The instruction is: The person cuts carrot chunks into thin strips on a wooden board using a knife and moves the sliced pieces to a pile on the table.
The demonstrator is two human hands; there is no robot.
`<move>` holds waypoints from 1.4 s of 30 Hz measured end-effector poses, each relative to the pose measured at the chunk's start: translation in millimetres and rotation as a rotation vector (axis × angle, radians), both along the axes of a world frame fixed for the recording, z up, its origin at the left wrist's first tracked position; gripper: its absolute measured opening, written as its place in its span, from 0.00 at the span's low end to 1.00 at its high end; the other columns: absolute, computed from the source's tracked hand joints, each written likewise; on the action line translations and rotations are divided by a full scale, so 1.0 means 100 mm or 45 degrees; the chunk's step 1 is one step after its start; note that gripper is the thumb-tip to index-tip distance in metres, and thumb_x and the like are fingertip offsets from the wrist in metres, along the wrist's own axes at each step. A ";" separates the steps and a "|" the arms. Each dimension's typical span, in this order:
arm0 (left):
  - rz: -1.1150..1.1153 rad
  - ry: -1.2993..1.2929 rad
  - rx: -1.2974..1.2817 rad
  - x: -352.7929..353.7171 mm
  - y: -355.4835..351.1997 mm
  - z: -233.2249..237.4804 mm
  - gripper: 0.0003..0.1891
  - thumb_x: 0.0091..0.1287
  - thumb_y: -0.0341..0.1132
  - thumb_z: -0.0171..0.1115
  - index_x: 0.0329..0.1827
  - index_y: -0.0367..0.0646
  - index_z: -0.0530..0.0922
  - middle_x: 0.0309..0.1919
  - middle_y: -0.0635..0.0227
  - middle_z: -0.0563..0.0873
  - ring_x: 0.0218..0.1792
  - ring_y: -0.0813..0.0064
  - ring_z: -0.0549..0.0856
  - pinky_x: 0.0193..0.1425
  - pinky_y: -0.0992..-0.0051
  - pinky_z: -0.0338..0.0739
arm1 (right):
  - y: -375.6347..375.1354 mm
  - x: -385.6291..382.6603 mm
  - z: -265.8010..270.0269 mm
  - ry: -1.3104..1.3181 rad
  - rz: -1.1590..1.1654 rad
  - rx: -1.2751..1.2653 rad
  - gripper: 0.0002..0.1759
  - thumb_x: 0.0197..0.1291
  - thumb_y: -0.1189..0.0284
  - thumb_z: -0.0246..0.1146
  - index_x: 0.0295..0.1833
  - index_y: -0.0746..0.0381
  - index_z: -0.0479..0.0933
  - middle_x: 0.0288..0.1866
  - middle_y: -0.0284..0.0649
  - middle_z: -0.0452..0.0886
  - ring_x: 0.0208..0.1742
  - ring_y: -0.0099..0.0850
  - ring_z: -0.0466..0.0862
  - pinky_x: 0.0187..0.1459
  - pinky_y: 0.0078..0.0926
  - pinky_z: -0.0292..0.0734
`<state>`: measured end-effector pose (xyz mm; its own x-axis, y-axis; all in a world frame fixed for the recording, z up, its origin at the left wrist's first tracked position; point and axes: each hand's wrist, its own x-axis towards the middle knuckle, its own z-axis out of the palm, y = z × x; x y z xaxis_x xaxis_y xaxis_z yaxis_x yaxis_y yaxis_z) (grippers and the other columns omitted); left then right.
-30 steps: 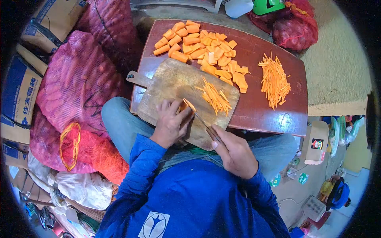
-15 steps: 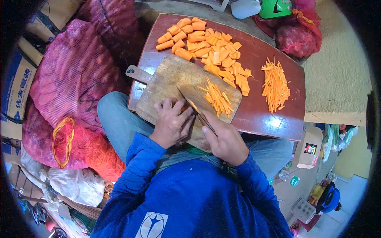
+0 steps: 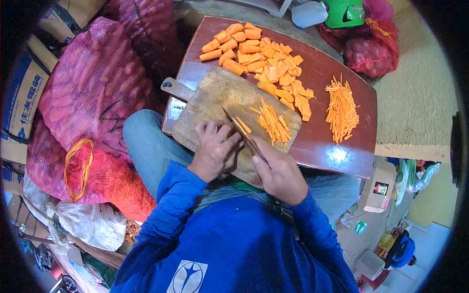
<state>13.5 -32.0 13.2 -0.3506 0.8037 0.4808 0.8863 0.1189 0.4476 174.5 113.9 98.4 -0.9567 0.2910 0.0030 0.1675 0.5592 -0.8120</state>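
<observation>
At centre frame the right hand [image 3: 279,175] is clenched around a knife [image 3: 243,132], its blade angled across the wooden cutting board [image 3: 215,95]. The left hand [image 3: 215,149] presses curled fingers down just left of the blade; I cannot tell what it pins. Carrot strips [image 3: 271,123] lie right of the blade, and carrot chunks [image 3: 261,53] are piled on the table [image 3: 337,151] above.

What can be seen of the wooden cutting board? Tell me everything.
The cutting board is worn, pale-brown wood, rectangular with rounded corners and a short handle with a hole at its far-left corner. It lies flat and askew on the dark red table, its near edge by the person's lap. A heap of carrot strips lies on its right part. The left hand presses on it, and the knife in the right hand meets it.
</observation>
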 end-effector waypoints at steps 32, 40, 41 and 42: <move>-0.020 -0.036 0.011 -0.02 -0.05 -0.01 0.18 0.54 0.30 0.74 0.50 0.41 0.88 0.48 0.63 0.84 0.56 0.56 0.82 0.66 0.48 0.69 | -0.16 -0.07 -0.11 -0.113 -0.053 0.128 0.27 0.77 0.71 0.62 0.77 0.67 0.70 0.49 0.65 0.87 0.51 0.67 0.88 0.52 0.58 0.85; 0.018 -0.160 0.035 -0.04 -0.11 -0.08 0.18 0.53 0.29 0.73 0.49 0.43 0.88 0.47 0.64 0.84 0.54 0.57 0.83 0.63 0.52 0.69 | -0.20 0.09 0.06 -0.133 -0.007 0.075 0.30 0.77 0.72 0.62 0.81 0.66 0.68 0.49 0.65 0.87 0.51 0.67 0.87 0.53 0.58 0.85; 0.010 -0.143 0.047 -0.05 -0.11 -0.08 0.19 0.53 0.28 0.73 0.50 0.42 0.87 0.47 0.64 0.84 0.54 0.57 0.83 0.62 0.52 0.69 | -0.20 0.07 0.01 -0.140 -0.013 0.072 0.30 0.77 0.72 0.62 0.81 0.66 0.68 0.49 0.65 0.87 0.51 0.67 0.87 0.53 0.58 0.85; -0.004 -0.124 0.062 -0.04 -0.09 -0.08 0.19 0.53 0.28 0.73 0.51 0.42 0.87 0.48 0.63 0.84 0.54 0.56 0.83 0.62 0.53 0.69 | -0.20 0.02 -0.07 -0.089 -0.007 0.108 0.31 0.77 0.72 0.62 0.81 0.67 0.68 0.50 0.65 0.87 0.52 0.67 0.88 0.54 0.58 0.85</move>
<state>9.1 -41.4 5.2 -0.3955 0.7814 0.4827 0.8385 0.0926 0.5370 176.0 93.5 91.2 -0.9538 0.2979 -0.0388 0.2255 0.6246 -0.7477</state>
